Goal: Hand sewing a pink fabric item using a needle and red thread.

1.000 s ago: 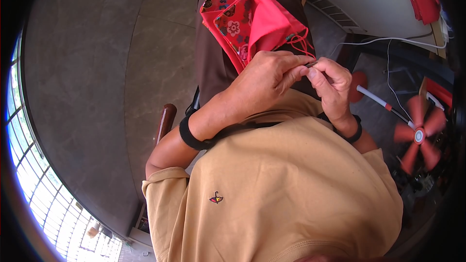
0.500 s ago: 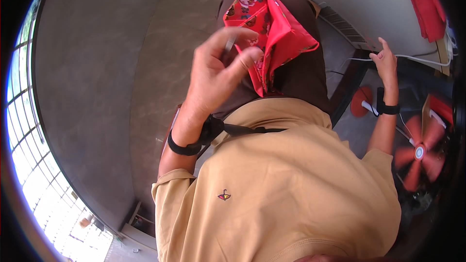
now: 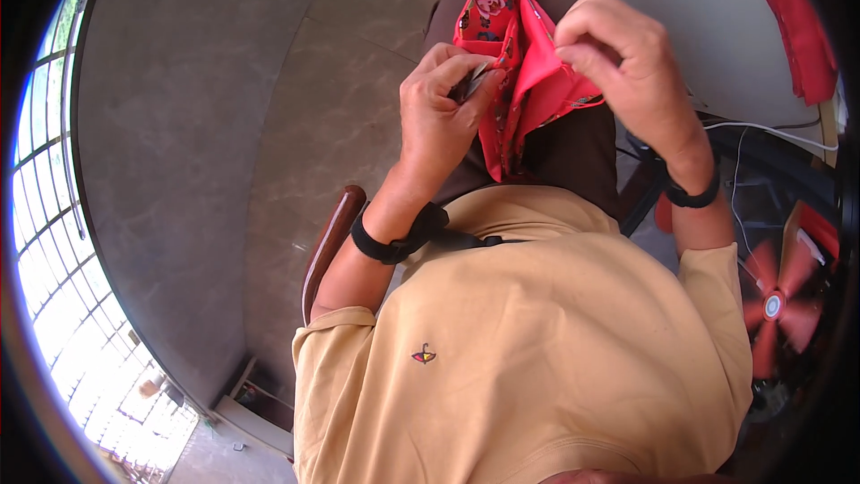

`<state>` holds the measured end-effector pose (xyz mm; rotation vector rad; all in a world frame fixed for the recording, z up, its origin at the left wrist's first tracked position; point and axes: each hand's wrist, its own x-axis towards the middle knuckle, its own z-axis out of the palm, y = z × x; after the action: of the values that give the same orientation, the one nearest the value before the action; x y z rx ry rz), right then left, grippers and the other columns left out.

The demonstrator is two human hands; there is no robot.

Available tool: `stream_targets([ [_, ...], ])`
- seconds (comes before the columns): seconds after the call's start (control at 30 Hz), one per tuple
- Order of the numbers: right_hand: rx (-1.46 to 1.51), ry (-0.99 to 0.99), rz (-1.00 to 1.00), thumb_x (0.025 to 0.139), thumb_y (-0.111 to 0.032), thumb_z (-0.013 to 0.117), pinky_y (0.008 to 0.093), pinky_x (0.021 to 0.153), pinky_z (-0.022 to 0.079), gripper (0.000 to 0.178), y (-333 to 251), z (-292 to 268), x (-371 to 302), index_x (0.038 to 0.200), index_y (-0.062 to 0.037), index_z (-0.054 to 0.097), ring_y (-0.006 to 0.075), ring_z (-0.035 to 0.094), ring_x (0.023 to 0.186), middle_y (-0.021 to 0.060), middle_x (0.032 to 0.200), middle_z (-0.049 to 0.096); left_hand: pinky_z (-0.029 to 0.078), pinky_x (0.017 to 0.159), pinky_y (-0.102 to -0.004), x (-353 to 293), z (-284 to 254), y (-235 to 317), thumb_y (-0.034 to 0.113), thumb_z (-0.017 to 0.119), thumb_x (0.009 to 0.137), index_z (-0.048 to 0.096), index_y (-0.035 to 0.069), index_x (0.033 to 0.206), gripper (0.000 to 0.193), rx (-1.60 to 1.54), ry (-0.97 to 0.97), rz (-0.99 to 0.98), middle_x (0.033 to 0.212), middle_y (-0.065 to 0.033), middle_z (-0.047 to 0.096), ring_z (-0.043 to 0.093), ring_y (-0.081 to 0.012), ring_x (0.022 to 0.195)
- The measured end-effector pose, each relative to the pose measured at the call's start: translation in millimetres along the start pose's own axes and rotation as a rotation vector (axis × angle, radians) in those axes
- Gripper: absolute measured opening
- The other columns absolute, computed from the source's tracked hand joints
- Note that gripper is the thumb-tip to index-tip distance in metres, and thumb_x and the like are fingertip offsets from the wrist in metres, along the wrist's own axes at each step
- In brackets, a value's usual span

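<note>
A red cloth piece [image 3: 546, 81] with a flowered lining lies folded open across my lap, its panels standing up. My left hand [image 3: 439, 94] is closed at the cloth's left panel, thumb and forefinger pinched near its edge. A small shiny metal tool [image 3: 470, 82], perhaps thread snips, shows between those fingers, partly hidden by them. On the other side, my right hand [image 3: 632, 67] hovers over the cloth's right panel with thumb and forefinger pressed together. Whatever it pinches is too small to make out. A thin red loop [image 3: 587, 103] hangs at the panel's right corner.
To the right stands a white cabinet-like unit [image 3: 708, 45] with red cloth [image 3: 797, 27] draped at its far end. A white cable [image 3: 770, 132] runs beside it. A red-bladed fan [image 3: 772, 305] is at the lower right. A brown chair arm [image 3: 331, 242] is left of me.
My right hand has come in from far right to the cloth. My left hand has moved slightly right and closed at the cloth's edge; its fingers were apart before.
</note>
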<state>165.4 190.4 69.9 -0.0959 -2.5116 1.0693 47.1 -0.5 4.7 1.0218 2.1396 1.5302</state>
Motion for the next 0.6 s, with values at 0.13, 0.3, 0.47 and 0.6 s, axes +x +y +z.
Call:
stream_targets([
  [0.13, 0.04, -0.086, 0.089, 0.085, 0.002, 0.072, 0.0329, 0.064, 0.049, 0.01, -6, 24, -6, 0.093, 0.0002, 0.065, 0.0241, 0.063, 0.069, 0.0101, 0.079, 0.063, 0.046, 0.063, -0.0252, 0, 9, 1, 0.003, 0.08, 0.084, 0.076, 0.002, 0.096, 0.012, -0.017, 0.001, 0.021, 0.081, -0.0035, 0.066, 0.059, -0.0094, 0.071],
  [0.3, 0.034, -0.094, 0.174, 0.084, 0.001, 0.07, 0.0378, 0.066, 0.052, 0.007, -4, 28, -18, 0.09, 0.0006, 0.068, 0.0339, 0.067, 0.073, 0.0156, 0.081, 0.067, 0.046, 0.063, -0.0251, 0, 13, 0, 0.002, 0.08, 0.083, 0.076, 0.002, 0.094, 0.012, -0.029, -0.009, 0.031, 0.081, -0.0036, 0.066, 0.058, -0.0095, 0.07],
  [0.47, 0.037, -0.077, 0.157, 0.084, 0.001, 0.07, 0.0378, 0.066, 0.053, 0.007, -3, 31, -17, 0.091, 0.0007, 0.068, 0.034, 0.067, 0.073, 0.0161, 0.081, 0.068, 0.047, 0.064, -0.0254, -1, 12, 1, 0.002, 0.08, 0.083, 0.076, 0.001, 0.093, 0.012, -0.026, -0.001, 0.039, 0.08, -0.0037, 0.067, 0.059, -0.0096, 0.071],
  [0.6, 0.037, -0.066, 0.133, 0.085, 0.001, 0.069, 0.0378, 0.066, 0.053, 0.005, -1, 32, -14, 0.09, 0.0011, 0.067, 0.034, 0.068, 0.073, 0.0163, 0.081, 0.068, 0.05, 0.063, -0.0292, 0, 13, 0, 0.005, 0.082, 0.082, 0.076, 0.002, 0.093, 0.013, -0.019, 0.0, 0.048, 0.081, -0.0079, 0.067, 0.063, -0.0176, 0.069],
])
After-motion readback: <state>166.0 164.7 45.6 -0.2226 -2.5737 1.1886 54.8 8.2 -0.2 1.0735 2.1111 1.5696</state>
